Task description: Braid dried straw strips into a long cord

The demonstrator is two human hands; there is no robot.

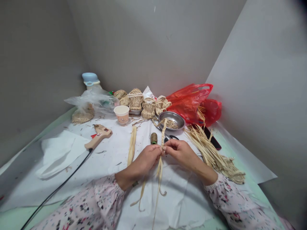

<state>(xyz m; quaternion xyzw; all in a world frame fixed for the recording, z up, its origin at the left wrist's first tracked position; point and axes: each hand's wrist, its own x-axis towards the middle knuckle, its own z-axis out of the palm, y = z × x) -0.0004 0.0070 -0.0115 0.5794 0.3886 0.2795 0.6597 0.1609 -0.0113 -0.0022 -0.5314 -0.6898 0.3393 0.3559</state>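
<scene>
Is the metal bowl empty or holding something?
Not empty: pale straw-like pieces lie inside the metal bowl, with part of its inner wall bare.

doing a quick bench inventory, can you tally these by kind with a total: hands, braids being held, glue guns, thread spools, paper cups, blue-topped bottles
Hands: 2 (left hand, right hand)
Pale braid, held in both: 1
Glue gun: 1
Thread spool: 1
Paper cup: 1
Blue-topped bottle: 1
Total: 7
</scene>
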